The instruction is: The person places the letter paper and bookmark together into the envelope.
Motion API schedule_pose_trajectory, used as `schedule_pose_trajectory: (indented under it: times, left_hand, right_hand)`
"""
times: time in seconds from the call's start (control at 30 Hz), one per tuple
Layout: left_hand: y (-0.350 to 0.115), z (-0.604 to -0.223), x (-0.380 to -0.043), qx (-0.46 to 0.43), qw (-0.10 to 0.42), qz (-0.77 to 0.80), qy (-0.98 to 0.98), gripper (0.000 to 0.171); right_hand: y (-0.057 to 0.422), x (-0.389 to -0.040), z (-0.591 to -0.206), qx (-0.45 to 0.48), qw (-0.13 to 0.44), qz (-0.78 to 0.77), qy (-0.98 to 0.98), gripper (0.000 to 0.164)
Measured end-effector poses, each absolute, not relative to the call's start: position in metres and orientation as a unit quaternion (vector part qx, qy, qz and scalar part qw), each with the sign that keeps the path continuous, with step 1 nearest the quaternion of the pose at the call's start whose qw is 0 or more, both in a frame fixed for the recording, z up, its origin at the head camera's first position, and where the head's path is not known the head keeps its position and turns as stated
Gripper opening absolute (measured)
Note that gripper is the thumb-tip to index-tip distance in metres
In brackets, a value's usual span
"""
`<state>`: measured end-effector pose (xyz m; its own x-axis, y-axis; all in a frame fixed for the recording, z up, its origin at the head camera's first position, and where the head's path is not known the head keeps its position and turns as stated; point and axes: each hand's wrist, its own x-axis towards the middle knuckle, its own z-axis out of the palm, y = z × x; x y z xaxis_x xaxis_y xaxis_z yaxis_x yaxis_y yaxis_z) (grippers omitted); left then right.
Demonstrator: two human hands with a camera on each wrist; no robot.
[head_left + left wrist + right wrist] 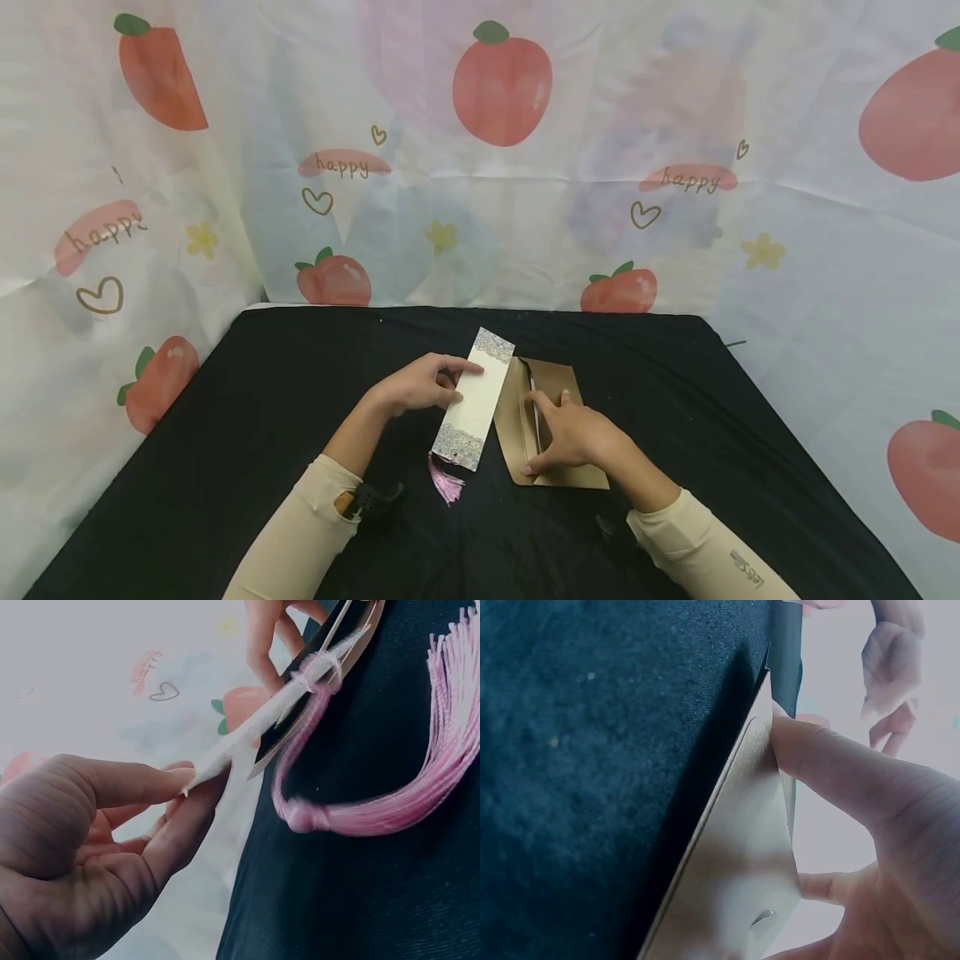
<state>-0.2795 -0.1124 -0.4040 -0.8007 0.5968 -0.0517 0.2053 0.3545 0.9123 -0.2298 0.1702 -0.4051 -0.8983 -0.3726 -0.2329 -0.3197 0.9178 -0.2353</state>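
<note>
My left hand (415,385) pinches the left long edge of a cream bookmark (483,396) with patterned bands at both ends. From its near end hangs a pink tassel (447,485), seen large in the left wrist view, where the bookmark (255,735) shows edge-on. To its right on the cloth lies a brown paper envelope (553,377), its flap folded open to the left. My right hand (577,435) holds the envelope near its opening, thumb and fingers spread along the edge. The right wrist view shows the thumb against the envelope (739,840); some fingertips are hidden there.
A black cloth (300,375) covers the table. Behind and at both sides hangs a pale curtain (420,100) printed with red fruit, hearts and flowers. A dark strap (372,500) sits at the left wrist.
</note>
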Motion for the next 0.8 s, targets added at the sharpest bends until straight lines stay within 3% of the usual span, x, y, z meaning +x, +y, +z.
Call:
schedule_pose_trajectory:
  times: [0.8]
  left_hand:
    - [-0.100,-0.414,-0.279,0.236,0.192,0.522,0.797,0.050]
  right_hand:
    - [0.170,-0.232,-0.407,-0.174,0.139,-0.094,0.970,0.114]
